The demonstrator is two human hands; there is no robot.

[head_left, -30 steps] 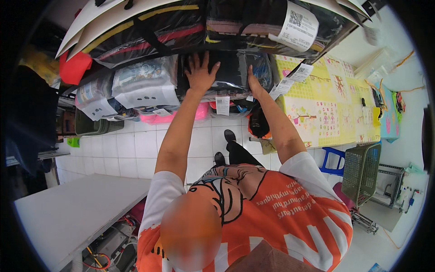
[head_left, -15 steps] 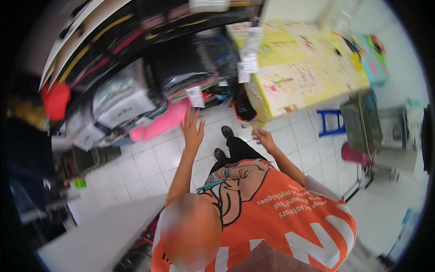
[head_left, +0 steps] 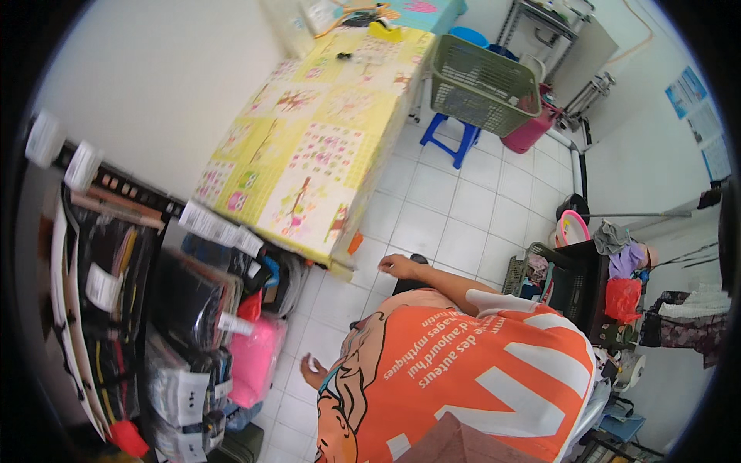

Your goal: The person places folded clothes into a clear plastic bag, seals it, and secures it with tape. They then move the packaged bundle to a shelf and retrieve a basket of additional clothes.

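My right hand (head_left: pixel 398 266) is over the floor by the near corner of the table with the yellow patterned cover (head_left: pixel 324 154). Its fingers are loosely bent and I see nothing in them. Lower and further left, my left hand (head_left: pixel 312 372) hangs beside my orange shirt (head_left: pixel 463 363), its fingers apart and empty. Part of that hand and its forearm are hidden by the shirt. The left hand is nearest to a pink plastic-wrapped package (head_left: pixel 257 361) at the edge of the shelf, but does not touch it.
Dark shelving (head_left: pixel 147 309) with plastic-wrapped packs and white labels stands at left. A green basket (head_left: pixel 482 89) rests above a blue stool (head_left: pixel 454 139), with a pink gas cylinder (head_left: pixel 532 131) behind. Laundry baskets (head_left: pixel 567 270) and hanging clothes (head_left: pixel 687 312) are at right.
The view has turned to the right, so the shelves now sit at left and the laundry corner has come in. Both arms have drawn closer to my body, away from the shelf and table.
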